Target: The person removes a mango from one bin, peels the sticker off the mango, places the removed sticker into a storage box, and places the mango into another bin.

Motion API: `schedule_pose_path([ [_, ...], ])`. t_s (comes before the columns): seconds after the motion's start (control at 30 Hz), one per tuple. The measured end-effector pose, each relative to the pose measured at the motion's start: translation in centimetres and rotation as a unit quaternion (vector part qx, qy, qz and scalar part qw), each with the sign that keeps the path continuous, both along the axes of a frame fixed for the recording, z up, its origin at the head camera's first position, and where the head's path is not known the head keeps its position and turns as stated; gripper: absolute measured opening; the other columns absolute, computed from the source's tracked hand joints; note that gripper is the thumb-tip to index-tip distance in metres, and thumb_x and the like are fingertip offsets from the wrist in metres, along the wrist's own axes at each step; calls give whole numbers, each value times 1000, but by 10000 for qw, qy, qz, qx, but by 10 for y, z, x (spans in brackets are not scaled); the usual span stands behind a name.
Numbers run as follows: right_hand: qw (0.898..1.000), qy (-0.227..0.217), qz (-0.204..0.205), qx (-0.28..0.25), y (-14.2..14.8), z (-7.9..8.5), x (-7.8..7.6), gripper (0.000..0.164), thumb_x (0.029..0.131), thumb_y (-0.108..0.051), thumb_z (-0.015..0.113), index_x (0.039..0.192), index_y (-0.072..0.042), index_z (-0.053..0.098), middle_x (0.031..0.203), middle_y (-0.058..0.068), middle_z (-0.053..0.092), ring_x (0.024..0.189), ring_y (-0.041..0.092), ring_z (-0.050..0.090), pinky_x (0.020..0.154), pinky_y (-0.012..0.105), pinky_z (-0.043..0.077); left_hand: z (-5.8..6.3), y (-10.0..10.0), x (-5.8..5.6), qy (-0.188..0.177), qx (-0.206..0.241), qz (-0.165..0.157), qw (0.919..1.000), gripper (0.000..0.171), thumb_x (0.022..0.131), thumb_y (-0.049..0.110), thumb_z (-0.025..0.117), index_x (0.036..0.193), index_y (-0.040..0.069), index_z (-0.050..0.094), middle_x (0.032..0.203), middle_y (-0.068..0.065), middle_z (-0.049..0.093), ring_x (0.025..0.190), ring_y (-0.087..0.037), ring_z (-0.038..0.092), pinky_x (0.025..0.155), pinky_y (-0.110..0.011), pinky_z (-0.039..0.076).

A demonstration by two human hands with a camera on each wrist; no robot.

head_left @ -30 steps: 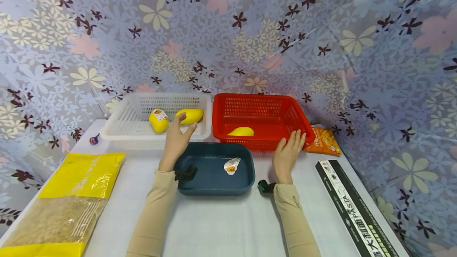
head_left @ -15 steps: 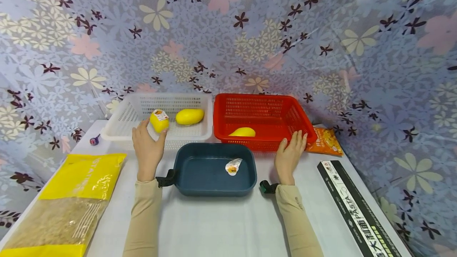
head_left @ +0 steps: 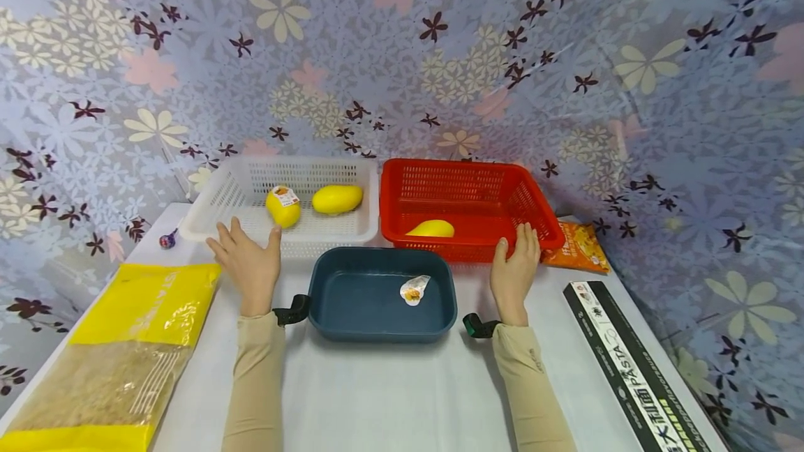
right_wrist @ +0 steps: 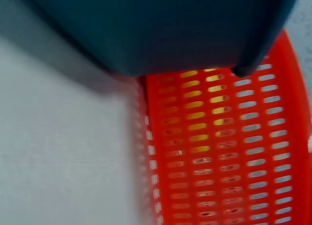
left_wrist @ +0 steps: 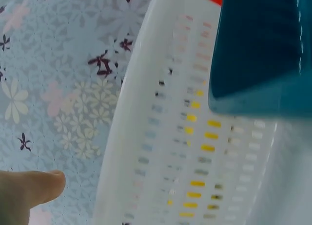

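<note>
In the head view my left hand (head_left: 248, 264) is at the front left of the white basket (head_left: 220, 234), fingers straight and spread, holding nothing. Inside that basket lie two yellow mangoes: a labelled mango (head_left: 283, 209) and a plain mango (head_left: 337, 199). My right hand (head_left: 516, 270) rests straight fingers at the front right rim of the red basket (head_left: 465, 252). A third mango (head_left: 433, 229) lies in the red basket, partly hidden by its front wall. Between my forearms stands a dark blue tray (head_left: 358, 305) with a pale peeled sticker (head_left: 413, 290) inside.
A yellow bag of grain-like food (head_left: 119, 361) lies at the left, and a small lollipop (head_left: 167, 240) behind it. An orange snack bag (head_left: 578, 246) sits right of the red basket. A long black pasta box (head_left: 628, 361) lies along the right edge. Patterned cloth hangs behind.
My left hand has moved left, from in front of the plain mango, past the labelled mango, to the basket's front left, its fingers spreading. The right hand stays at the red rim.
</note>
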State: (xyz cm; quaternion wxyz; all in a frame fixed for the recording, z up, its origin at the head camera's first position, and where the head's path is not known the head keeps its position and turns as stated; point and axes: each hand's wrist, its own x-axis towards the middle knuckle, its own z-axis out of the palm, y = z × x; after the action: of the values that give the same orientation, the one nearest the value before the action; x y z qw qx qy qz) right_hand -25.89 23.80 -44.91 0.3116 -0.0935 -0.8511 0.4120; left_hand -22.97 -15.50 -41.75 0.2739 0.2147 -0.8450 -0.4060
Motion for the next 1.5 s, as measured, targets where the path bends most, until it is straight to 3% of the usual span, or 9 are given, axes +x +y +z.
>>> schedule_pose_path([
  [0.17,10000,15,20,-73,1,11,6,52,97,-17,49,143,6,40,152,23,36,141,43,31,118,56,21,-5,-6,-2,-198,149,163,9996,86,91,39,60,150,-8,19,159,-30,6,146,-52,-4,116,-66,4],
  [0.33,9998,-174,106,-13,-3,21,11,52,98,-20,49,144,3,40,152,22,36,140,43,33,116,58,23,-8,-10,-6,-183,173,108,9996,90,92,41,58,151,-10,12,159,-29,2,146,-51,-7,116,-66,4],
  [0.57,9980,-386,499,3,-12,32,17,53,99,-22,51,145,1,39,154,21,34,140,41,33,115,59,25,-9,-13,-10,-281,171,145,9994,92,93,41,57,151,-10,7,160,-26,-4,146,-49,-9,117,-64,2],
  [0.77,9947,-434,905,-221,-22,43,17,55,99,-23,51,147,0,36,156,16,31,136,38,41,106,52,42,-11,-14,-14,-272,104,152,9995,93,93,41,57,151,-10,6,160,-26,-6,146,-49,-6,118,-63,4],
  [0.9,9910,-437,1259,-149,-33,53,12,57,99,-25,50,149,-2,33,158,15,28,136,36,41,105,52,44,-15,-14,-17,-192,77,200,9996,93,92,41,58,151,-11,8,161,-26,-5,146,-50,-3,118,-63,5],
  [1.17,9778,-527,2003,303,-59,71,-4,61,100,-29,51,152,-6,29,158,14,27,137,35,40,107,50,42,-20,-16,-17,-202,20,240,9995,94,92,42,57,150,-12,7,161,-25,-8,146,-51,1,118,-62,5],
  [1.5,9483,-1024,2874,877,-101,93,-25,66,99,-35,51,154,-12,24,160,12,24,141,35,35,112,55,34,-19,-19,-18,-230,-139,196,9994,94,93,43,56,149,-14,6,161,-26,-6,145,-52,4,117,-64,6],
])
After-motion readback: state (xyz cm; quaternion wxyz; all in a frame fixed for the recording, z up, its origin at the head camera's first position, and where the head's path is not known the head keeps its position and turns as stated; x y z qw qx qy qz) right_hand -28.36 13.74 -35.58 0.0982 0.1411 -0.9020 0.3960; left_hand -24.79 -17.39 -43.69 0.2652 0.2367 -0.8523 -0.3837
